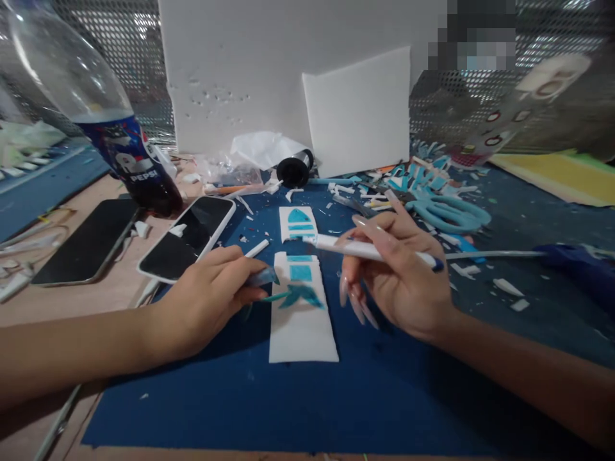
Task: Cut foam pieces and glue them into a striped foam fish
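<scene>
Two white foam-like pieces lie on the blue mat (216, 397) between my hands. The smaller piece (283, 218) carries a teal rounded shape and stripes. On the longer white piece (302, 333) are teal blocks and a teal leaf-like shape (302, 296). My left hand (206, 294) is closed at its left edge, pinching a small bluish piece (263, 276); a thin teal strip runs from the fingertips towards the leaf-like shape. My right hand (403, 275) grips a slim white pen-like tool (355, 248) with a dark blue end. Its tip is over the gap between the white pieces.
At left stand a Pepsi bottle (129, 153) and two phones, one dark (89, 240), one white-edged (189, 237). Behind are white boards (360, 115) and a black spool (294, 169). Blue scissors (446, 212), scraps and a yellow sheet (562, 176) lie at right.
</scene>
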Available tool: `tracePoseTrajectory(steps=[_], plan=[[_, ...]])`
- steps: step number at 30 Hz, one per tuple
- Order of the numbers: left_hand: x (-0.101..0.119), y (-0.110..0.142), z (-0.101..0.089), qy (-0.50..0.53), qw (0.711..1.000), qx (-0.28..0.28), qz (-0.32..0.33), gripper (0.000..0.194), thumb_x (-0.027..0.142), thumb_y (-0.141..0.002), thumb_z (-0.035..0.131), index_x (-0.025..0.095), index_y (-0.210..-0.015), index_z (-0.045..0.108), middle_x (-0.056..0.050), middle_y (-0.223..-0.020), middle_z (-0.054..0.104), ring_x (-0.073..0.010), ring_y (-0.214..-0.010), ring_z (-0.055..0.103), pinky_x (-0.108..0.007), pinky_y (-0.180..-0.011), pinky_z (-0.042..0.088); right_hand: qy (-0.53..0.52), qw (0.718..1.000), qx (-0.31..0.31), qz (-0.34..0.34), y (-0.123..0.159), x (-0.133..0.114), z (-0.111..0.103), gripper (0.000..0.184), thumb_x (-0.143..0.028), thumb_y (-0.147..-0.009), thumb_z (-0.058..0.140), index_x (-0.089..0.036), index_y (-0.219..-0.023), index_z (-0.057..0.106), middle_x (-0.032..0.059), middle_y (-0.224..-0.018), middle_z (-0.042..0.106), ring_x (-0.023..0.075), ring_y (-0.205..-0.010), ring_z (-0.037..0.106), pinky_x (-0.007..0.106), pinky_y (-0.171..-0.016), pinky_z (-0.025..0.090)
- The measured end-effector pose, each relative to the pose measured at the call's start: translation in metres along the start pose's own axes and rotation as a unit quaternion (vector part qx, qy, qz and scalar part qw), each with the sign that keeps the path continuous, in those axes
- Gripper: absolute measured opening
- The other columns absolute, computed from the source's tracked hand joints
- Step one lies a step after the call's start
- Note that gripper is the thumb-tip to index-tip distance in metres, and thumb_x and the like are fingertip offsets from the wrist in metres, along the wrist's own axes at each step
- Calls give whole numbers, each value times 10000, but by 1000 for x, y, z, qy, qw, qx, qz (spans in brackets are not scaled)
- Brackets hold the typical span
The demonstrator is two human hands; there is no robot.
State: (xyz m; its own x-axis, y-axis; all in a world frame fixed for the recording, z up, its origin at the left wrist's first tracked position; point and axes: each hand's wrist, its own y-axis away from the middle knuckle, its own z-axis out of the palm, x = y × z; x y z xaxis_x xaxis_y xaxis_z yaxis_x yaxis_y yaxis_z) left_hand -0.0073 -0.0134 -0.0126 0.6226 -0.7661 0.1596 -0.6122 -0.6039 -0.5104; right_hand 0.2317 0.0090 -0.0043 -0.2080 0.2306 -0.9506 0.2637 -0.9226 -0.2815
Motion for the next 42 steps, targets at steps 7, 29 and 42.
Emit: tracePoseTrajectory(steps=[7,29,42], plan=[[0,0,6,-20,999,28,36,208,181,-977,337,120,-907,523,-28,-701,547,-137,-601,507,-229,-532,415,-13,997,-76,31,10,-5,6,199,-331,-848,606,-179,-722,585,-5,-550,642,79,-366,540,169,-319,423],[10,4,-5,68,973,-35,217,363,220,-997,195,127,-829,503,-35,-576,489,-175,-531,408,-326,-497,309,569,709,-171,-381,40,-16,23,429,-392,-937,441,-140,-650,636,-12,-445,518,107,-394,435,295,-400,294],[14,2,-5,78,968,9,238,358,190,-986,236,100,-800,529,-48,-529,505,-186,-496,440,-332,-459,314,584,741,-83,-321,57,-6,40,474,-330,-990,304,-140,-673,600,-3,-478,534,119,-463,485,307,-474,328]])
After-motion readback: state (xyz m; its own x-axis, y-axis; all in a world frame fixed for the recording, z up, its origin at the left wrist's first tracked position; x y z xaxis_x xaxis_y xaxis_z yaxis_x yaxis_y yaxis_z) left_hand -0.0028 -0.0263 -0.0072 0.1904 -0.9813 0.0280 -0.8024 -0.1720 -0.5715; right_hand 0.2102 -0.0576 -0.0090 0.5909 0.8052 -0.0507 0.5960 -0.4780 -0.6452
